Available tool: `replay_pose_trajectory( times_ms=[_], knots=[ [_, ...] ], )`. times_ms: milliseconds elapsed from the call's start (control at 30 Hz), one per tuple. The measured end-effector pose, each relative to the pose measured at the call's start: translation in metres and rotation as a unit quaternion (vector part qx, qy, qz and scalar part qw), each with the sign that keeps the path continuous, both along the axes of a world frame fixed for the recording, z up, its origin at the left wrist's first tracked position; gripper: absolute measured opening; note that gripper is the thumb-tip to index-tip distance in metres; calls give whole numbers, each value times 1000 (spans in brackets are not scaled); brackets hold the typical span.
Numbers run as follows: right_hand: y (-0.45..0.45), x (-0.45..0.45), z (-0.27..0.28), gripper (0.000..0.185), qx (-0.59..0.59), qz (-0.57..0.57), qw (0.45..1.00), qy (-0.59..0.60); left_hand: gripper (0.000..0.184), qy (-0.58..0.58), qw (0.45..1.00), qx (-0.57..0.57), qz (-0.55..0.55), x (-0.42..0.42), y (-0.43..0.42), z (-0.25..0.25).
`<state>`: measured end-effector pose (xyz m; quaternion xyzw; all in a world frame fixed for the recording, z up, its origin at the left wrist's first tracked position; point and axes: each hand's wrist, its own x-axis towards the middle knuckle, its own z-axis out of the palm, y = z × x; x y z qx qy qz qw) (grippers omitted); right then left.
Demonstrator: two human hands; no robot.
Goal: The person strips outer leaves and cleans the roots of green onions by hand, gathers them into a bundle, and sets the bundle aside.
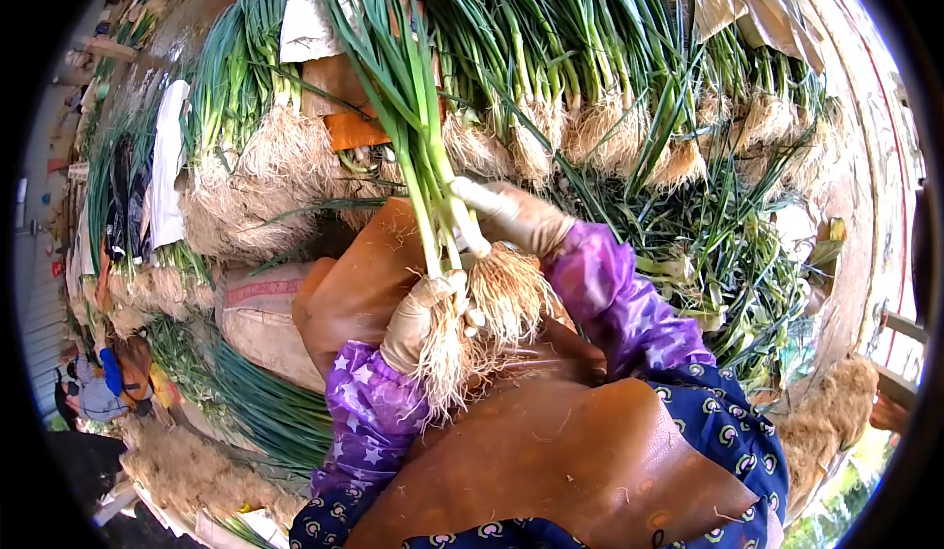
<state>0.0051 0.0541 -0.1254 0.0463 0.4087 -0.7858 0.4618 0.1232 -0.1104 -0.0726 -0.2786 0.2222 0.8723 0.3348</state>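
Observation:
A small bunch of green onions stands upright in front of my chest, its leaves pointing away and its pale, shaggy roots hanging towards me. My left hand, in a cream glove, is closed around the bunch low down, just at the roots. Higher up on the right, my right hand, gloved too, reaches across with its fingers closed on the white stalks. Part of the left fingers is hidden behind roots. Under both hands lies a brown leather-like apron over my lap.
Rows of green onions with roots towards me line the far side. Loose green leaves are heaped on the right. A pale sack lies at left, beside more long green leaves. A person sits at far left.

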Motion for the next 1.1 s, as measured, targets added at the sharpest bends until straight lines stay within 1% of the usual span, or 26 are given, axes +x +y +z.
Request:
replay_pose_trajectory(
  times_ms=[33,67,100,167,233,300,367,433,467,500,533,567,600,633,667,700,733,800,833,867,933,967,1000,1033,1067,1100],
  knots=[
    [-9,12,16,31,6,11,998,67,32,10,1000,13,-5,-4,4,3],
    [-12,17,34,26,98,-50,989,95,37,17,999,-22,42,-4,13,10],
    [-18,22,38,20,65,-118,989,54,37,19,998,-23,48,-6,13,7],
    [-9,29,33,17,-14,-168,978,127,37,63,995,-39,63,-10,9,1],
    [2,29,39,19,-91,-225,970,28,40,13,995,-25,97,-11,9,6],
    [36,37,33,25,-258,-166,952,-6,39,21,995,92,45,-14,1,3],
    [73,51,43,25,-313,-109,940,-77,42,21,997,46,62,-15,5,14],
    [100,59,43,20,-227,-57,972,34,47,67,988,90,104,-14,6,17],
    [122,61,29,19,-66,22,997,28,48,43,988,98,111,-13,4,25],
    [141,65,4,18,98,99,990,20,43,51,988,89,111,-16,11,52],
    [151,75,-30,21,408,284,844,200,42,61,987,90,121,-16,9,44],
    [156,83,-53,27,643,419,541,344,41,71,984,89,134,-17,7,36],
    [147,81,-27,45,676,418,542,273,41,68,984,88,137,-16,6,36],
    [142,76,-7,56,632,341,596,359,43,110,986,56,110,-18,6,36],
    [134,71,2,69,566,179,625,507,44,127,987,39,95,-16,6,35],
    [116,55,22,76,457,58,691,557,45,144,986,21,79,-15,6,34],
    [94,42,50,78,359,50,755,546,43,99,991,64,64,-15,7,29],
    [54,28,47,56,238,131,815,512,35,51,994,84,56,-20,15,29],
    [35,20,45,46,181,173,840,482,31,32,994,51,91,-21,17,22],
    [14,13,75,36,288,327,754,491,33,34,996,21,77,-19,7,14],
    [-2,16,61,22,218,276,706,615,37,8,998,-19,63,-21,1,15],
    [0,22,58,21,152,208,713,652,33,-24,998,-15,52,-20,2,24],
    [0,32,59,22,2,292,804,518,30,-9,997,-64,38,-19,-5,10],
    [0,38,63,23,-151,360,849,356,27,6,993,-113,27,-22,-7,8],
    [6,37,69,23,-152,360,849,356,24,49,987,-152,3,-24,-7,8],
    [19,37,84,25,-108,315,832,445,28,92,988,-125,23,-26,-16,2]
  ],
)
